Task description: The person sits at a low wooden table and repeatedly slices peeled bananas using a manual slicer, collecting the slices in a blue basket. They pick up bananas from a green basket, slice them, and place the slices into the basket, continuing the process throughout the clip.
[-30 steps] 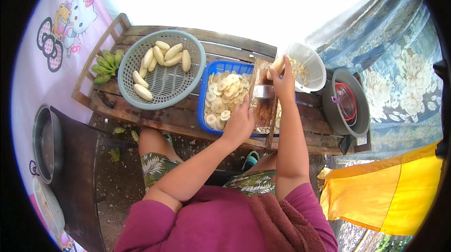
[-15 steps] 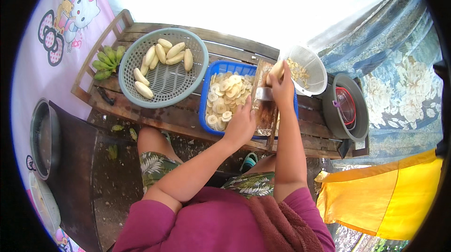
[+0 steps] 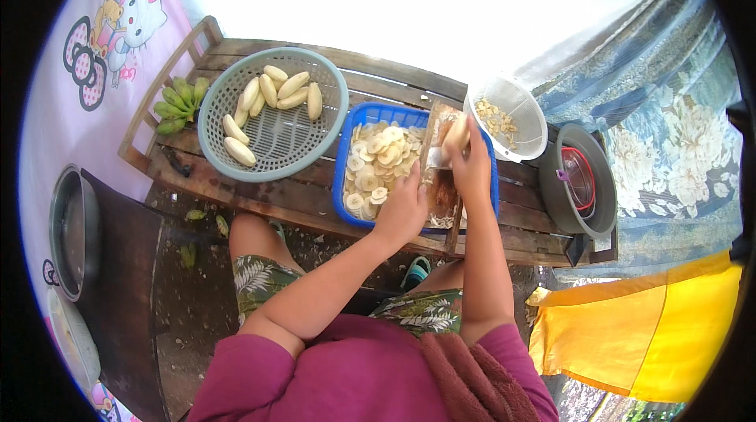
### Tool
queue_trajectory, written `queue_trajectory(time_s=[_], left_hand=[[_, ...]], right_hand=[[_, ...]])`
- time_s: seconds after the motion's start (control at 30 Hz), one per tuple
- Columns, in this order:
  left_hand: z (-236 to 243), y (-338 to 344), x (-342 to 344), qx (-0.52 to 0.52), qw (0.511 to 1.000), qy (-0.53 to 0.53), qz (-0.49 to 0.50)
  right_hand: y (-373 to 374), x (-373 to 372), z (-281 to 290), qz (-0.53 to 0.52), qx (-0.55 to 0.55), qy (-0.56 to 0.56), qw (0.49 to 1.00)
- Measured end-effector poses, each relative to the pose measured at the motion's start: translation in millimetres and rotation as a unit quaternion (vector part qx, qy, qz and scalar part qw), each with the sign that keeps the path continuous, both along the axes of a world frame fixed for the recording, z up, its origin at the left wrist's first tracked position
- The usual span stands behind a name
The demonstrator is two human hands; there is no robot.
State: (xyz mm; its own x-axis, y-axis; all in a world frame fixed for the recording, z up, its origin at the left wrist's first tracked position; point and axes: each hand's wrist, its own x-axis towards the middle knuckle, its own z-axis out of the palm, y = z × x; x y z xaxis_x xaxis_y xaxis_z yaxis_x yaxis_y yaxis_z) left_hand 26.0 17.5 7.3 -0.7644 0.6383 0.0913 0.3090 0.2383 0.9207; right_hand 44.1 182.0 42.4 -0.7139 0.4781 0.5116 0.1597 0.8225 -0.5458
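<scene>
Slatted wooden bench (image 3: 299,195); on it: green bananas (image 3: 181,105), grey-green colander (image 3: 291,141), blue basket (image 3: 341,178), white strainer (image 3: 535,127), grey basin (image 3: 554,182).

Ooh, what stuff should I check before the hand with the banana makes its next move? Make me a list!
1. Pale peeled banana in the right hand: ok, held.
2. Left hand at the left edge of the brown wooden board: ok; how firmly it grips, cannot tell.
3. Board over the blue rectangular plastic basket: ok, above its right part.
4. Right fingertips clear of the shiny flat metal plate on the board: cannot tell, too blurred and partly hidden.
5. More peeled bananas in the round grey-green plastic basket: ok, several there.
</scene>
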Motion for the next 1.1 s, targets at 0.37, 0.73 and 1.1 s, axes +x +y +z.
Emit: queue_trajectory(time_s=[0.37, 0.73, 1.1], left_hand=[[-3, 1, 0, 0.012, 1.000, -0.002, 0.011], [6, -1, -2, -0.021, 1.000, -0.009, -0.002], [-1, 2, -1, -0.006, 1.000, 0.013, 0.000]], right_hand=[[-55, 78, -11, 0.052, 0.039, -0.013, 0.998], [-1, 2, 0, -0.034, -0.102, -0.019, 0.994], [33, -20, -13, -0.049, -0.115, -0.038, 0.991]])
